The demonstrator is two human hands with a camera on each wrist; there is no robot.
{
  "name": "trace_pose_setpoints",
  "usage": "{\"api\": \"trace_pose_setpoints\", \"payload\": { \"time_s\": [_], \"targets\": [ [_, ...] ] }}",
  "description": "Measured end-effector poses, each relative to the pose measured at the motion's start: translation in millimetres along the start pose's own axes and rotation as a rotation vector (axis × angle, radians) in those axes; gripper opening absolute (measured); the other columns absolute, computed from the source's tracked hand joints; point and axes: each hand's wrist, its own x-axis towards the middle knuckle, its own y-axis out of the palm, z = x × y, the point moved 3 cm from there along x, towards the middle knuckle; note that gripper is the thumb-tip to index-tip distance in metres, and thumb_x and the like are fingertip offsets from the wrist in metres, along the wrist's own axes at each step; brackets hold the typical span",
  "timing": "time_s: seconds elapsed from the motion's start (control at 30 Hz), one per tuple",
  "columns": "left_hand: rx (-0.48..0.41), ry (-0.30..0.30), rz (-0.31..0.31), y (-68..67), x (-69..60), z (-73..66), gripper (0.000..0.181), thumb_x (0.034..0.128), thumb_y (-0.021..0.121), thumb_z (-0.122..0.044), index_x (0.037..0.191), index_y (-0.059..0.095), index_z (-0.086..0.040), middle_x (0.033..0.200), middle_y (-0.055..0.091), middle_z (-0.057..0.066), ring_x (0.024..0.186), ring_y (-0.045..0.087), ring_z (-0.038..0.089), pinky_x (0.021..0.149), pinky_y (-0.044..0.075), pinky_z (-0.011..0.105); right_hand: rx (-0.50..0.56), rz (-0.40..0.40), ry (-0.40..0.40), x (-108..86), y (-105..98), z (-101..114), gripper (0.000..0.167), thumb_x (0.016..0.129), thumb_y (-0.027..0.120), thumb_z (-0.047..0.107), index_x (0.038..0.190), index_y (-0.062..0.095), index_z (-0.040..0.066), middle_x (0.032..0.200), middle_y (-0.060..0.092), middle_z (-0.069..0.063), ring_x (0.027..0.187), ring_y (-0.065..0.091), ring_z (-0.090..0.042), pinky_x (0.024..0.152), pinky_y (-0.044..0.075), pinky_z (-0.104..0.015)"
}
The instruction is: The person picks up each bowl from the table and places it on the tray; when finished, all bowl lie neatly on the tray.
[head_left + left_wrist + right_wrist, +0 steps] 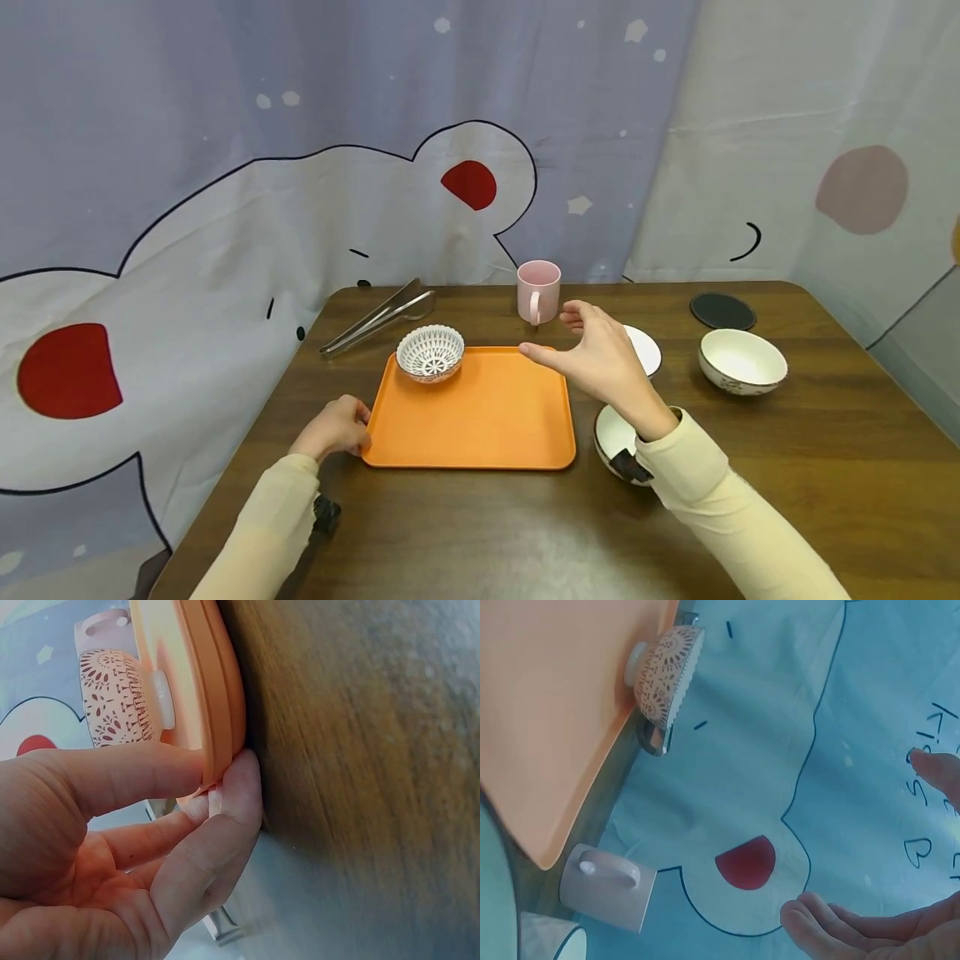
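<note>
My left hand [337, 428] is at the near left corner of an orange tray [480, 421]. In the left wrist view, its thumb and a bent finger pinch the tray's rim [217, 697]. A small patterned bowl [431, 354] stands in the tray's far left corner. My right hand [600, 357] hovers past the tray's right side, thumb and fingers spread apart with nothing between them. Behind it, a white plate [647, 350] is partly hidden. Below the right wrist, a white bowl [611, 432] with a dark rim is partly covered by the sleeve.
Metal tongs [378, 321] lie at the far left of the wooden table [450, 533]. A pink mug [538, 292] stands beyond the tray. Farther right are another white bowl [742, 362] and a black round coaster [722, 311]. A printed curtain [337, 208] hangs behind the table.
</note>
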Motion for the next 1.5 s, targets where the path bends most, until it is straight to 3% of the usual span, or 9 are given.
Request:
{"api": "trace_pose_setpoints", "payload": {
  "time_s": [0.53, 1.13, 1.5],
  "targets": [
    [0.007, 0.001, 0.001, 2.4, -1.6, 3.1, 0.029, 0.0718, 0.064, 0.01, 0.099, 0.057, 0.012, 0.079, 0.061, 0.014, 0.063, 0.061, 0.019, 0.061, 0.059, 0.033, 0.012, 0.004, -0.001, -9.1, -35, -37, 0.087, 0.074, 0.076, 0.057, 0.136, 0.048, 0.003, 0.132, 0.06, -0.015, 0.123, 0.058, -0.032, 0.101, 0.048, -0.046],
    [0.025, 0.004, 0.0, 2.9, -1.6, 0.2, 0.029, 0.0709, 0.064, 0.009, 0.099, 0.057, 0.011, 0.078, 0.061, 0.014, 0.062, 0.06, 0.019, 0.061, 0.059, 0.033, -0.087, 0.013, 0.121, -10.2, -71, -95, 0.101, 0.074, 0.077, 0.056, 0.142, 0.036, -0.006, 0.139, 0.051, -0.025, 0.129, 0.049, -0.042, 0.104, 0.041, -0.053],
    [0.027, 0.011, 0.008, -1.0, -1.3, -0.9, 0.03, 0.0709, 0.064, 0.007, 0.1, 0.056, 0.011, 0.079, 0.062, 0.014, 0.064, 0.062, 0.019, 0.062, 0.059, 0.033, -0.114, -0.022, 0.187, -11.3, -79, -126, 0.109, 0.075, 0.078, 0.053, 0.148, 0.025, -0.008, 0.143, 0.045, -0.028, 0.132, 0.043, -0.046, 0.103, 0.038, -0.058]
  ]
}}
